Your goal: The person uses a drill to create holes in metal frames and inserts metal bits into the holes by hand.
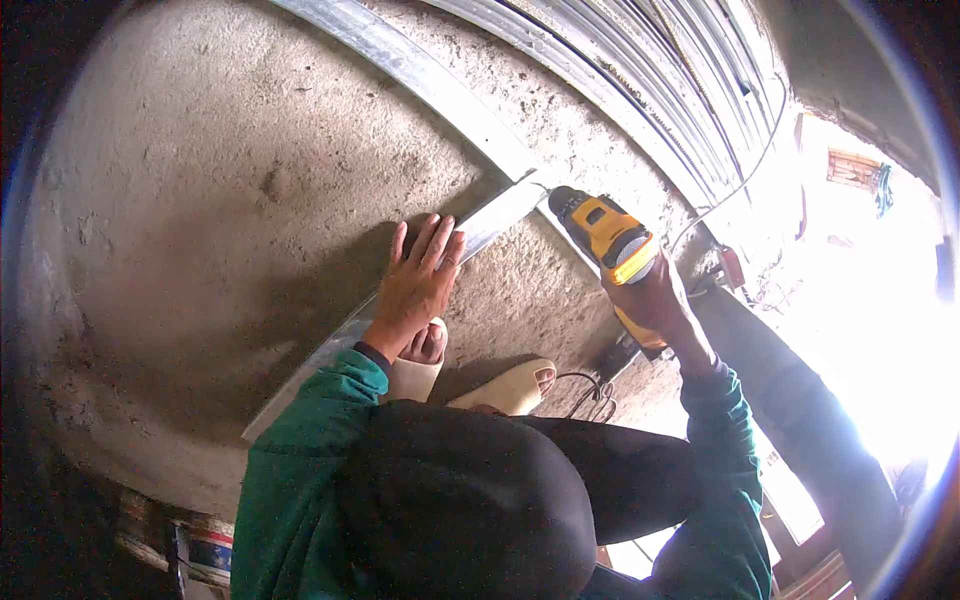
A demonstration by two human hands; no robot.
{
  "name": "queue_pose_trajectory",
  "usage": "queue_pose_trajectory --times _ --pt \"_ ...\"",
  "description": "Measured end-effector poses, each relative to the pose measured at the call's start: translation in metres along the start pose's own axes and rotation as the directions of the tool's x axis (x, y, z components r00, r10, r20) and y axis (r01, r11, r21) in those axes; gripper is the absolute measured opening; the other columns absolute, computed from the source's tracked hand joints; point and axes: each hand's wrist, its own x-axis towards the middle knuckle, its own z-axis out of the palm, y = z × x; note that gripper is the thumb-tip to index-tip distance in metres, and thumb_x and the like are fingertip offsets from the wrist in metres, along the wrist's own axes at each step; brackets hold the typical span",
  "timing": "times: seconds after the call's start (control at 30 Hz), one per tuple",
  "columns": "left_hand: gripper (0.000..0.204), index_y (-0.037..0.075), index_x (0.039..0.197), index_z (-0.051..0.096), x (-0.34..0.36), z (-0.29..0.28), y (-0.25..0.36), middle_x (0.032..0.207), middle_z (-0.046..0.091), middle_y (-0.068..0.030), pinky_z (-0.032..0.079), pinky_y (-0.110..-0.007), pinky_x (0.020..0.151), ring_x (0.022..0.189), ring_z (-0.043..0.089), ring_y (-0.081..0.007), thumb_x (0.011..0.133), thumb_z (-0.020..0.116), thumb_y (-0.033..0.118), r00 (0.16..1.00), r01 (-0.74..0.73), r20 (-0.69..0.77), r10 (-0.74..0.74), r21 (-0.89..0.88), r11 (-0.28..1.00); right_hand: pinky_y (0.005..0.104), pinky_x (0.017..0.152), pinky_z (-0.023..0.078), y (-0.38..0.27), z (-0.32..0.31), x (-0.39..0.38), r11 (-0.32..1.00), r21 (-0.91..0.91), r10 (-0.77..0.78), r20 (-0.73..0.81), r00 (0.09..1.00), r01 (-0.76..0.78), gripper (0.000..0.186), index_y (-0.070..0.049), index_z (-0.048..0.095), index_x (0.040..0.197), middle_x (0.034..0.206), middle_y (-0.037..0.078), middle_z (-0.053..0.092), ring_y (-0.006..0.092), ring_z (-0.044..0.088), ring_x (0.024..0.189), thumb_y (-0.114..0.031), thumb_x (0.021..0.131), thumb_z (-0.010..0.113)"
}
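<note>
"What has each hand got?"

"The right hand (648,300) is wrapped around the grip of a yellow-and-black power drill (605,232). The left hand (415,290) lies palm-down, fingers slightly parted, across a long, flat, silvery metal strip (492,218), pressing rather than grasping, I'd say."

"Where does that strip run?"

"From beside the left forearm, under that hand, to the drill's nose. There it meets a second long, pale grey metal strip (440,95), stretching away ahead of the left hand over the rough concrete floor (220,150)."

"How would they handle?"

"The strips look light and stiff lengthwise, yet thin enough to twist, and smooth, so apt to slide. I'd press near the joint and mind the edges. The drill seems hefty; the grip is the place to hold it."

"Anything unclear from here?"

"Whether the drill's tip touches metal, and where the trigger finger sits. The left palm covers part of its strip, the second one is cut off far ahead, and glare swallows much to the right hand's right."
</note>
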Motion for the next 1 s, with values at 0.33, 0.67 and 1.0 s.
queue_pose_trajectory --times 0.33,0.67,1.0 --pt "0.049 0.007 0.132 0.042 -0.002 -0.001 0.0 0.14 0.037 -0.0157 0.02 -0.056 0.108 0.132 0.033 -0.0321 0.088 0.053 0.024 1.0 -0.009 0.0 0.009 -0.01 1.0 0.0451 0.077 0.047 0.013 0.002 0.003 0.965 -0.007 -0.264 -0.075 0.962 0.264 0.053 0.0 0.049 0.114 0.099 0.02 0.053 0.0387 0.055 0.09 -0.018 0.069 0.073" --pt "0.048 0.008 0.13 0.044 -0.004 -0.005 0.005 0.136 0.04 -0.0189 0.023 -0.057 0.106 0.127 0.035 -0.0378 0.087 0.054 0.026 0.99 -0.061 -0.121 0.066 0.044 0.997 0.0352 0.063 0.051 -0.029 -0.035 -0.015 0.927 0.333 0.176 0.024 0.984 -0.174 0.038 0.005 0.053 0.098 0.083 0.013 0.06 0.0194 0.061 0.075 -0.017 0.073 0.071" --pt "0.054 0.004 0.128 0.048 -0.002 -0.01 0.02 0.137 0.036 -0.0206 0.02 -0.058 0.107 0.13 0.029 -0.0369 0.081 0.059 0.028 0.995 -0.085 -0.025 0.096 0.271 0.959 0.0221 0.048 0.042 0.005 -0.058 -0.085 0.639 0.768 -0.017 -0.057 0.998 0.055 0.033 0.0 0.056 0.105 0.079 0.001 0.057 0.0057 0.05 0.055 -0.012 0.077 0.067"
